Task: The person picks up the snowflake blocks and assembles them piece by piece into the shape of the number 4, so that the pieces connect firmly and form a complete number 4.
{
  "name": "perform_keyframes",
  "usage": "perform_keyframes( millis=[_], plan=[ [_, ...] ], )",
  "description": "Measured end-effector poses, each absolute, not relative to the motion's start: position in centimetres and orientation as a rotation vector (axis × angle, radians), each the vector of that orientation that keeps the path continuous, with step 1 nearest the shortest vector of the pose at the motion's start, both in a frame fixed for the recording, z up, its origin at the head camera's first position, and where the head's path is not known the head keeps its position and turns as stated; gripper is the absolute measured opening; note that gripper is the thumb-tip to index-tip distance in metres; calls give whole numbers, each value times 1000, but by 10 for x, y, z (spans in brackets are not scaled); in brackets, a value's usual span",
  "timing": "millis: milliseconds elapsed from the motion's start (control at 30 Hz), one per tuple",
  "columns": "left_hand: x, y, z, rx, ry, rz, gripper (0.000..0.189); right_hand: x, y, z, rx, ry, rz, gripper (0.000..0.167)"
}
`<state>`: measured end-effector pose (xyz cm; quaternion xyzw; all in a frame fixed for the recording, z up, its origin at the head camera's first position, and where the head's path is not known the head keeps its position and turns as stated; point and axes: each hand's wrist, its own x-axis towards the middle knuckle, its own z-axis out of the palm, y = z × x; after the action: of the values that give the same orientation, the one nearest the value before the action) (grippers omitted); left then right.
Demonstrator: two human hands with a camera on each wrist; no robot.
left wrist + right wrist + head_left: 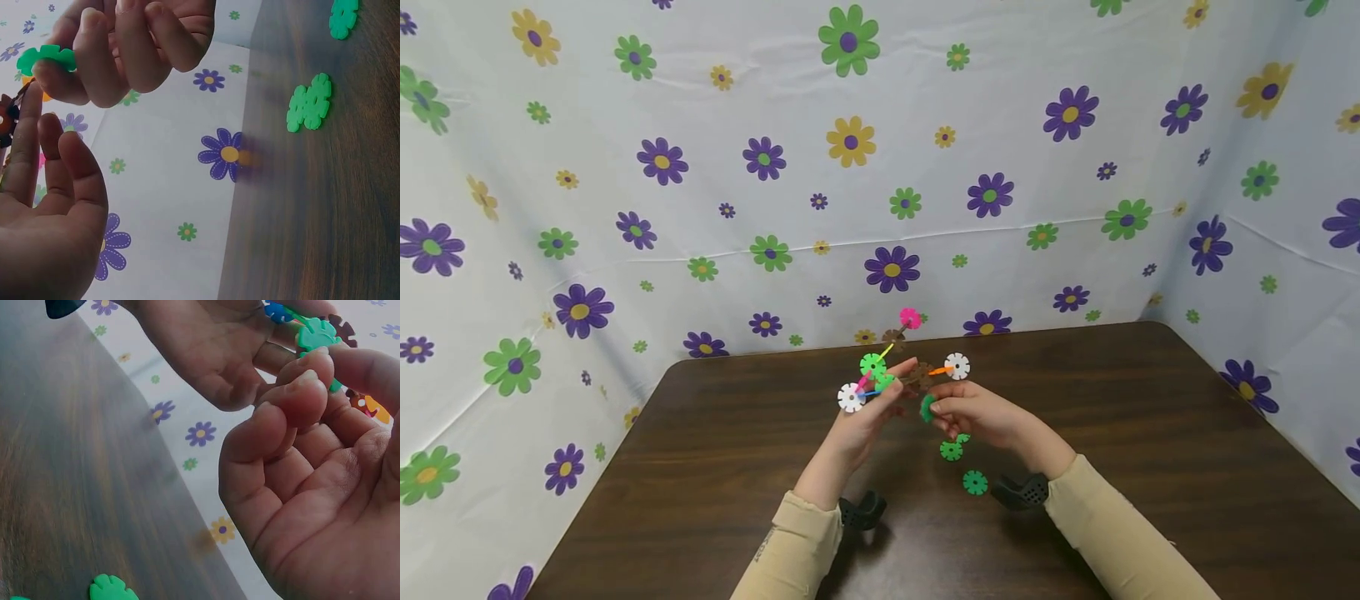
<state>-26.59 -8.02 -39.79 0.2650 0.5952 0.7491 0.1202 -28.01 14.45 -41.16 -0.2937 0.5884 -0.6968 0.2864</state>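
My left hand (863,423) holds a chain of notched plastic discs between thumb and fingers. In the chain are white (851,398), bright green (872,365), brown, blue, orange and pink discs. Its far branch ends in a pink disc (910,318), while a white disc (957,366) ends the branch on the right. Just right of the chain, my right hand (988,414) pinches a green disc (928,408) between thumb and index finger. In the right wrist view this green disc (317,336) shows at the fingertips, the chain partly hidden behind it.
On the brown table (737,442) below the right hand lie a green disc (975,482) and two overlapping or joined green discs (951,451). Black bands with dark mounts (1021,492) sit at both wrists. A flower-patterned cloth (790,217) hangs behind the table.
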Motion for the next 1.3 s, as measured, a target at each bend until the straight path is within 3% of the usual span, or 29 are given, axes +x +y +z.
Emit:
perform_keyframes(
  millis=[867, 1300],
  plan=[
    [-265, -79, -402, 895, 1621, 2158, 56, -275, 140, -408, -856, 1124, -1927, 31],
    [-265, -73, -405, 936, 1558, 2189, 49, -277, 141, -412, -972, 1013, -1868, 26]
  ],
)
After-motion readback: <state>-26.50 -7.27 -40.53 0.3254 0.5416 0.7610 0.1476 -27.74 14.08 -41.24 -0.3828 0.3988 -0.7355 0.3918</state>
